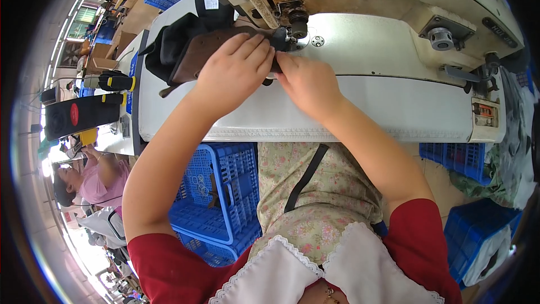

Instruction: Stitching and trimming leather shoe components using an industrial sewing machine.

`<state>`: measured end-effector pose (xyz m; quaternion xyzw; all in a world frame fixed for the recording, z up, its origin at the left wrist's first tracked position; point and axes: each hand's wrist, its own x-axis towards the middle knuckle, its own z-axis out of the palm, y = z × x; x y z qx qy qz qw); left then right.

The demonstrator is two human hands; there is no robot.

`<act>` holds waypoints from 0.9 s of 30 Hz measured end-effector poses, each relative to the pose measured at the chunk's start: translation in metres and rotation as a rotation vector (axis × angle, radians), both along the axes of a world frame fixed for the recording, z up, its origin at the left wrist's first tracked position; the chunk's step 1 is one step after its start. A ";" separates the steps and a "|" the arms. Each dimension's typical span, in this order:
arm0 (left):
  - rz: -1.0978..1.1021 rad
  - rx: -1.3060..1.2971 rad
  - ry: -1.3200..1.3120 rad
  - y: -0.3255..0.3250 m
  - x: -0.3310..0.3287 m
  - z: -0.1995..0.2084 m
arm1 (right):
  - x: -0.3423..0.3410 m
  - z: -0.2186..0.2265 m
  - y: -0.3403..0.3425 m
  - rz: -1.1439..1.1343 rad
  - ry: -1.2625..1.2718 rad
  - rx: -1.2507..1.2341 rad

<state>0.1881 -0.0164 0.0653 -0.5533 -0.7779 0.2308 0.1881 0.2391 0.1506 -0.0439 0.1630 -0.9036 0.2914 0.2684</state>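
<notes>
A sewing machine (354,0) with a worn, stained head stands over a white table, its needle area (295,22) just beyond my hands. Under that area lies the edge of a soft black and brown bag piece (188,59), bunched up toward the left. My left hand (239,67) rests flat on its brown panel with the fingers stretched toward the needle. With thumb and fingers together, my right hand (306,81) grips the near edge of the piece close to the needle. The fingertips of both hands almost meet. The stitching point itself is partly hidden.
A ruler strip (304,134) runs along the table's front edge. Blue plastic crates (216,191) stand under the table, with more crates (478,236) at the right. Left of the table is a black machine (84,115); beyond it sits another person in pink (104,177).
</notes>
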 end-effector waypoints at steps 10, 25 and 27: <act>-0.125 -0.145 0.321 -0.018 -0.011 0.014 | -0.010 -0.007 0.009 0.039 -0.084 -0.192; -0.047 -0.150 -0.054 -0.010 -0.005 0.015 | 0.003 0.004 0.003 0.048 0.100 0.023; -0.048 -0.116 -0.076 -0.005 -0.009 0.022 | 0.006 0.006 -0.001 -0.045 0.262 0.086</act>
